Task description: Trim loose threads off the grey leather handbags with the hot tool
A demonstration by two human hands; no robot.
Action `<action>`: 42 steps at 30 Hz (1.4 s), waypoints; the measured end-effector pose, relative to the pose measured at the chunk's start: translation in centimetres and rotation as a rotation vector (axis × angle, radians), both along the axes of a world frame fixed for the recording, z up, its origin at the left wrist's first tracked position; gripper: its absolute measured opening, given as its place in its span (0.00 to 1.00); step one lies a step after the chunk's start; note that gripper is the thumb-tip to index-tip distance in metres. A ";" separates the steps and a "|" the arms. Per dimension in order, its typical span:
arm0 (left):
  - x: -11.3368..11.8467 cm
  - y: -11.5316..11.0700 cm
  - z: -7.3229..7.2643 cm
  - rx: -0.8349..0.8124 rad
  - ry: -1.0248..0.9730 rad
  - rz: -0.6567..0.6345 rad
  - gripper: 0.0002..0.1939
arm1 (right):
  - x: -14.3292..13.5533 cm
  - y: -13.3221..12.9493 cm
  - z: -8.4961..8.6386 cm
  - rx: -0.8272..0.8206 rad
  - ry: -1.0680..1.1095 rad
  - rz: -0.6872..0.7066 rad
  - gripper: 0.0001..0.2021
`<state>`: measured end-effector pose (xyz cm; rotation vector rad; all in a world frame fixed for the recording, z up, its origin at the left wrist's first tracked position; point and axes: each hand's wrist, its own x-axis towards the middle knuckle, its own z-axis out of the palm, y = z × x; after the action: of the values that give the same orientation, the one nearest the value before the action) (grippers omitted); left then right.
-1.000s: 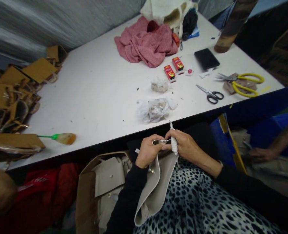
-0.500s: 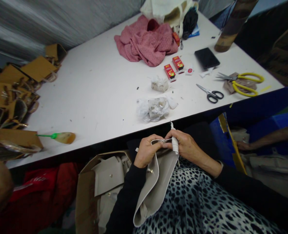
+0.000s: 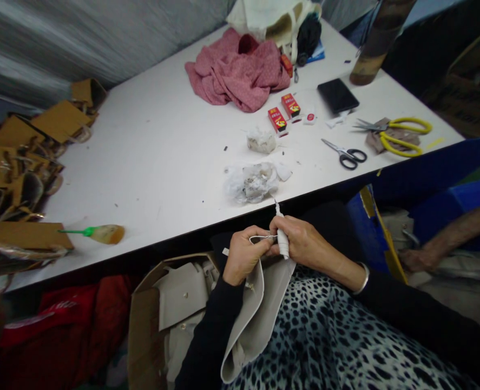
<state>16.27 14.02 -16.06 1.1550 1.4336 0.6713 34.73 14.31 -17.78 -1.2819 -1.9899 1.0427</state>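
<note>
My left hand grips the top edge of a beige leather piece that hangs down over my lap, below the table's front edge. My right hand holds a small white-wrapped tool upright against that same edge, its tip pointing up. A thin white loop runs between the two hands. Both hands touch each other at the piece's top.
White table carries a crumpled plastic bag, black scissors, yellow scissors, red boxes, a phone, pink cloth. Tan leather pieces pile at left. A cardboard box sits by my knee. Another person's arm at right.
The view has shifted slightly left. My hands stay together on the beige piece with small movements. The other person's arm at right has moved.
</note>
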 end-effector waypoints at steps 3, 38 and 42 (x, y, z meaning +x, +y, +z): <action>-0.2 -0.1 0.3 -0.012 -0.026 0.006 0.03 | -0.2 0.1 0.0 0.017 0.007 -0.003 0.13; -4.4 -0.8 -4.2 -0.063 -0.098 0.254 0.22 | 2.8 -3.7 1.7 0.249 0.165 -0.302 0.08; -3.8 -0.5 -3.5 -0.171 -0.022 0.140 0.27 | 3.5 -4.7 3.5 0.405 0.165 -0.339 0.12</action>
<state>12.46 13.50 -19.57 0.9193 1.5322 0.6424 38.27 9.65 -14.25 -1.2076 -1.6740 0.5311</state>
